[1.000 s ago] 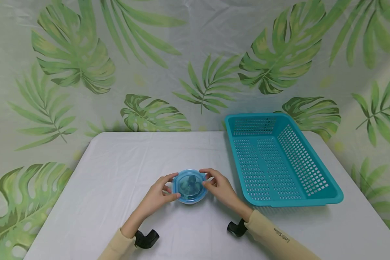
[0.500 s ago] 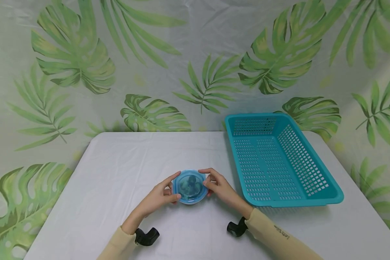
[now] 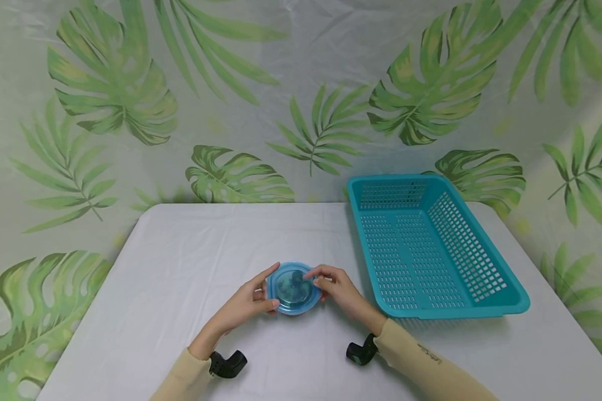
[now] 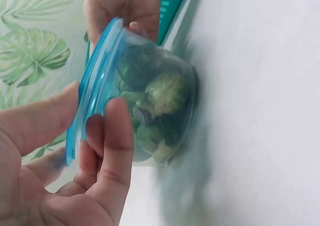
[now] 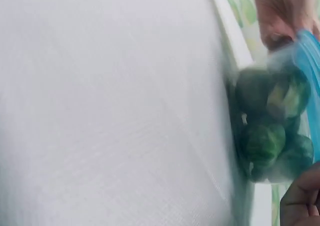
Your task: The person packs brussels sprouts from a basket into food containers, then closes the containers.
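Observation:
A round clear food container (image 3: 287, 303) with a blue lid (image 4: 92, 98) sits on the white table, low centre in the head view. Through its wall show several green Brussels sprouts (image 4: 167, 93). My left hand (image 3: 246, 303) grips the left side, thumb on the lid's near edge and index finger at its far edge. On the opposite side my right hand (image 3: 340, 291) holds the lid's rim, thumb at the edge and index finger bent over the lid's top. In the right wrist view, only part of the right hand (image 5: 302, 198) shows beside the lid.
A large turquoise perforated basket (image 3: 406, 262) stands right of the container, beyond the right forearm. Behind the white table (image 3: 205, 239) hangs a leaf-patterned cloth (image 3: 326, 67). Each wrist carries a black camera mount (image 3: 228, 365).
My right index finger has shifted from the lid's far edge onto its top, and that hand has moved slightly. The left hand has closed in a little at the rim. The container stays in place.

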Demonstrator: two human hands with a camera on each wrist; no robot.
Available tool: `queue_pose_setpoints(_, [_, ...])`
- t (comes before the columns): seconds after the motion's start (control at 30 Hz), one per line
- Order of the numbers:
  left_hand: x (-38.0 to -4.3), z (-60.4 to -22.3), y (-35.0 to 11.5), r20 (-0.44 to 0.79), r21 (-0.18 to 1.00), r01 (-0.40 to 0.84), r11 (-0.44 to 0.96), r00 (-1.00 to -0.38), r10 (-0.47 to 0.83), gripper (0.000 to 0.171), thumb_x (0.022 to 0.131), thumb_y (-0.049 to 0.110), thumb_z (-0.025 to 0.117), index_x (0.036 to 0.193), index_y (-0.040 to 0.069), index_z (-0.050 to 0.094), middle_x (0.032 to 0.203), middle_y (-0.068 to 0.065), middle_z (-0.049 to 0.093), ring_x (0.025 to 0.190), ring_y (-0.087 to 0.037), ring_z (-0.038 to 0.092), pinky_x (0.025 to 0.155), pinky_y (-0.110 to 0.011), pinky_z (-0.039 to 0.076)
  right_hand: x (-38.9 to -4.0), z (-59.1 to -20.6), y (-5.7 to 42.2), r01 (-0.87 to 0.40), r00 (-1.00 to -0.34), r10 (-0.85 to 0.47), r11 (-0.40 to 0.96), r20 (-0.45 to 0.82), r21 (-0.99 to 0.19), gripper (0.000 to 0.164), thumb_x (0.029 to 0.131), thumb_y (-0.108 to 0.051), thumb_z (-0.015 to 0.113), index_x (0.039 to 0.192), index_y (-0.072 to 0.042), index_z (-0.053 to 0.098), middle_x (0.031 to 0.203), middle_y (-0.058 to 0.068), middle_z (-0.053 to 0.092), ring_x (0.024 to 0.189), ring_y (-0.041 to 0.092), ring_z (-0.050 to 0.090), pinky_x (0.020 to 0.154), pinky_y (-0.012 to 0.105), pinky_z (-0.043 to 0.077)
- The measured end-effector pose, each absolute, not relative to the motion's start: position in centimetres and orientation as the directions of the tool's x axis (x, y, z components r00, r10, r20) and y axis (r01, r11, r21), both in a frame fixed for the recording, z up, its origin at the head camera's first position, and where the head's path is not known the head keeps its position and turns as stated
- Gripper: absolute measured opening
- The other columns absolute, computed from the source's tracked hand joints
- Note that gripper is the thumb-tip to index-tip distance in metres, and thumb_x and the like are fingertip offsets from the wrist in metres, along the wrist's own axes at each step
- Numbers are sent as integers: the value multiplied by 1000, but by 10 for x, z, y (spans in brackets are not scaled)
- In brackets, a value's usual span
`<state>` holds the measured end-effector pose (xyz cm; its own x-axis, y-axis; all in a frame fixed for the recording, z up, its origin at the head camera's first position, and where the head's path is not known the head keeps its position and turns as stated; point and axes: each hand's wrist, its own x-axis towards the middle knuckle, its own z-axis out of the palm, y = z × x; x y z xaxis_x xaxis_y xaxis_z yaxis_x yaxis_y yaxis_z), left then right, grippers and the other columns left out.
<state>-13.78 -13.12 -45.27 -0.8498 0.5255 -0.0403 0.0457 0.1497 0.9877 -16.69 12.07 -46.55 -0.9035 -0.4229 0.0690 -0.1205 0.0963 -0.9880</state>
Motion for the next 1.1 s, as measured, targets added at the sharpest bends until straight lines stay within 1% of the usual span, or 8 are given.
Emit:
queue_pose_setpoints(0.1, [-139,-454,-131,-16,981,89,172,-847,531,76,91,6,65,153,10,22,84,-9,42,77,-35,60,71,-39,53,-165,-466,120,-146,-905,-416,112,87,-983,23,92,3,50,110,7,65,89,14,61,62,13,47,54,26,46])
queue_pose_setpoints(0.23, [-141,-454,-131,-20,985,70,158,-861,508,73,90,0,65,152,9,27,81,-9,42,72,-39,60,68,-35,53,-165,-466,120,-157,-903,-417,98,102,-983,28,92,2,52,118,5,62,70,6,47,59,14,48,54,28,48])
queue_pose_setpoints(0.37, [-142,-453,-131,-54,993,5,120,-872,487,72,88,-1,66,151,10,31,77,-8,43,71,-38,62,70,-33,54,-165,-467,120,-143,-898,-431,82,95,-986,30,93,1,53,122,6,59,70,4,46,58,15,49,56,29,49])
queue_pose_setpoints(0.57, [-148,-452,-135,-103,993,-57,103,-844,526,66,94,1,58,152,11,28,79,-8,47,79,-32,66,77,-39,55,-165,-468,120,-113,-906,-418,92,65,-989,30,94,1,52,124,4,58,73,5,45,60,13,50,56,27,49])
queue_pose_setpoints(0.77, [-154,-453,-144,-93,994,-44,97,-804,587,57,100,5,49,152,12,28,91,-12,47,87,-38,64,80,-41,54,-164,-466,121,-93,-908,-416,93,47,-991,30,95,-1,51,124,4,58,75,6,45,60,14,50,55,27,49])
queue_pose_setpoints(0.83, [-155,-455,-144,-86,995,-43,88,-809,581,57,99,4,51,151,11,30,92,-12,46,85,-36,64,80,-42,54,-164,-465,121,-86,-907,-419,90,41,-992,30,95,-1,50,123,4,58,75,6,45,60,15,50,55,27,49])
queue_pose_setpoints(0.97, [-156,-459,-142,-81,995,-40,88,-841,534,55,97,5,54,149,9,36,91,-10,46,79,-25,64,77,-41,55,-164,-465,121,-70,-904,-427,87,27,-994,30,96,-1,50,124,4,57,73,7,46,60,15,52,55,27,49])
queue_pose_setpoints(1.1, [-156,-458,-139,-99,994,-60,95,-872,479,55,94,4,57,146,8,40,85,-8,48,72,-20,62,73,-37,55,-165,-466,122,-56,-901,-434,74,18,-996,30,96,-2,50,124,3,57,71,6,46,59,16,53,54,27,49])
